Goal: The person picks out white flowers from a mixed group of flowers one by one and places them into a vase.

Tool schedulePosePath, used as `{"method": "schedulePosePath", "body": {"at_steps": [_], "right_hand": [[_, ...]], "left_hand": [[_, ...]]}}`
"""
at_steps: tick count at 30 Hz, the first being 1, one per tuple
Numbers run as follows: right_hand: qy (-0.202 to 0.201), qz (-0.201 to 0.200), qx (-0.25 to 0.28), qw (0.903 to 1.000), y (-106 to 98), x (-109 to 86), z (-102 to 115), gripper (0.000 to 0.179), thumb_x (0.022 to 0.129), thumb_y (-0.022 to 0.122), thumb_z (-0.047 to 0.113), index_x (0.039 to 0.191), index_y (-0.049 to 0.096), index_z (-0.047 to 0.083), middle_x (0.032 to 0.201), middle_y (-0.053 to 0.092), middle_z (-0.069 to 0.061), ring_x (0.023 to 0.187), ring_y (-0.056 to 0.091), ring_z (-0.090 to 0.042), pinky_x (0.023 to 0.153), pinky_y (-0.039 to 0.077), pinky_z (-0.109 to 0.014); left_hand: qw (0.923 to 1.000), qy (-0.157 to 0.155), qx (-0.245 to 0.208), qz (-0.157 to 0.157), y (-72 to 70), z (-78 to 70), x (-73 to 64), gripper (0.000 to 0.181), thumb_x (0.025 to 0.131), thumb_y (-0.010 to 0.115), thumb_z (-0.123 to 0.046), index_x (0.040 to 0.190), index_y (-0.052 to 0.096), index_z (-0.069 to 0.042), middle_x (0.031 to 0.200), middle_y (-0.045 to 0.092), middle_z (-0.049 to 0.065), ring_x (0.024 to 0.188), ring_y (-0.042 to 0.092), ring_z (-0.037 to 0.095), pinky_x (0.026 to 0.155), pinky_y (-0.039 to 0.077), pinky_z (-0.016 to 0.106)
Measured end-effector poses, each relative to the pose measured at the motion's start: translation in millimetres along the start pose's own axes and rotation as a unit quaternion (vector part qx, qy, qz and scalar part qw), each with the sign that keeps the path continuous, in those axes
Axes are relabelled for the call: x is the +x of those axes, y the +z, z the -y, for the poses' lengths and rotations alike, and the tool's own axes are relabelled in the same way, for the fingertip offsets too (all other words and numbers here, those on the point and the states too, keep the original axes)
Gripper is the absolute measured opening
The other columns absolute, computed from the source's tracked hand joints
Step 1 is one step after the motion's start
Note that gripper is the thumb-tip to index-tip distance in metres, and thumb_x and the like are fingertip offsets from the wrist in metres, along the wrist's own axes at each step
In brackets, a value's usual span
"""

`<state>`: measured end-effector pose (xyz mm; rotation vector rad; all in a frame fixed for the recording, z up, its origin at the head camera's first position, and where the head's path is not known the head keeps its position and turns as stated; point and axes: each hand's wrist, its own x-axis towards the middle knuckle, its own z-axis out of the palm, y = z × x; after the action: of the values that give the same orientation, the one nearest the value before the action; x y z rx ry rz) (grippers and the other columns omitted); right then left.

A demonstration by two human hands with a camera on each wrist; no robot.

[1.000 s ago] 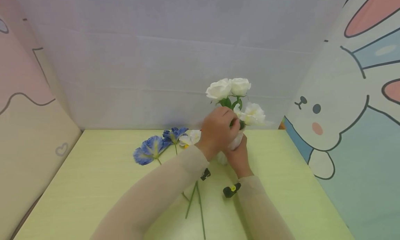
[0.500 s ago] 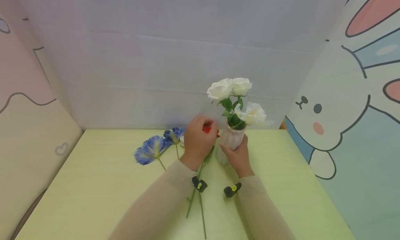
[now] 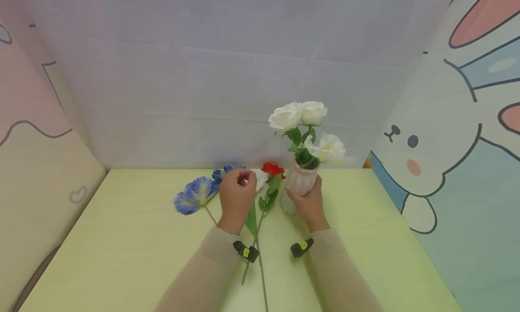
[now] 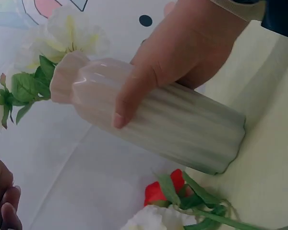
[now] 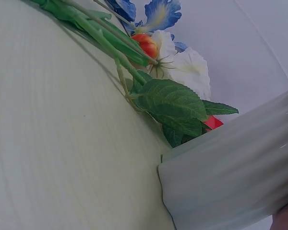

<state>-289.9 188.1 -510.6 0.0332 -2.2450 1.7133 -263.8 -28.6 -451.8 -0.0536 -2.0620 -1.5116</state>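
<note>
A pale fluted vase (image 3: 302,181) stands on the table with two white roses (image 3: 286,116) and a white-and-yellow flower (image 3: 330,148) in its mouth. My right hand (image 3: 311,202) grips the vase's body, thumb across the near side, as the left wrist view also shows on the vase (image 4: 158,115). To the left, my left hand (image 3: 237,197) hovers over flowers lying on the table, its fingers loosely curled with nothing seen in them. Beneath and beside it are a white flower (image 3: 260,179), a red flower (image 3: 273,169) and blue flowers (image 3: 197,194). An orange-red tulip bud (image 5: 146,45) shows in the right wrist view.
Long green stems (image 3: 262,271) run toward the front edge of the pale yellow table (image 3: 122,239). A white cloth backdrop (image 3: 183,90) rises behind the table. A cartoon rabbit panel (image 3: 438,158) flanks the right side.
My left hand has come away from the flower stems above the vase and moved left and down over the lying flowers, uncovering the red one. The right hand stays on the vase.
</note>
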Motion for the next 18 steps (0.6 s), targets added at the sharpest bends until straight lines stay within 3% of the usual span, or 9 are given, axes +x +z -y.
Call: {"method": "schedulePosePath", "body": {"at_steps": [7, 13, 15, 18], "right_hand": [[0.001, 0.002, 0.003, 1.0000, -1.2, 1.4, 0.0, 0.089, 0.087, 0.085, 0.023, 0.151, 0.025, 0.009, 0.132, 0.051, -0.019, 0.116, 0.056, -0.033, 0.099, 0.047, -0.049], [0.007, 0.000, -0.002, 1.0000, -0.8, 0.6, 0.2, 0.090, 0.087, 0.085, 0.024, 0.152, 0.025, 0.010, 0.133, 0.051, -0.018, 0.118, 0.055, -0.033, 0.102, 0.045, -0.050], [0.008, 0.000, -0.004, 1.0000, -0.5, 0.2, 0.5, 0.090, 0.087, 0.086, 0.025, 0.152, 0.026, 0.010, 0.133, 0.051, -0.018, 0.119, 0.055, -0.033, 0.102, 0.045, -0.050], [0.009, 0.001, -0.006, 0.9999, -1.3, 0.1, 0.4, 0.091, 0.086, 0.086, 0.025, 0.152, 0.026, 0.009, 0.134, 0.051, -0.018, 0.120, 0.055, -0.033, 0.103, 0.045, -0.051]], "left_hand": [[0.9963, -0.078, 0.032, 0.014, -2.6, 32.8, -22.7, 0.010, 0.094, 0.070, -0.017, 0.086, 0.074, -0.013, 0.076, 0.064, -0.001, 0.062, 0.051, 0.019, 0.058, 0.042, 0.035], [0.9822, -0.158, 0.063, 0.081, -6.9, 49.0, -36.3, 0.011, 0.095, 0.072, -0.019, 0.091, 0.075, -0.009, 0.080, 0.069, 0.001, 0.070, 0.062, 0.020, 0.064, 0.052, 0.038], [0.9772, -0.170, 0.071, 0.104, -8.6, 52.8, -42.2, 0.010, 0.096, 0.071, -0.016, 0.096, 0.076, -0.007, 0.084, 0.071, 0.002, 0.076, 0.065, 0.021, 0.069, 0.055, 0.040], [0.9741, -0.165, 0.085, 0.128, -9.1, 58.3, -50.9, 0.011, 0.095, 0.069, -0.010, 0.101, 0.076, -0.004, 0.088, 0.072, 0.004, 0.081, 0.068, 0.022, 0.074, 0.057, 0.041]]}}
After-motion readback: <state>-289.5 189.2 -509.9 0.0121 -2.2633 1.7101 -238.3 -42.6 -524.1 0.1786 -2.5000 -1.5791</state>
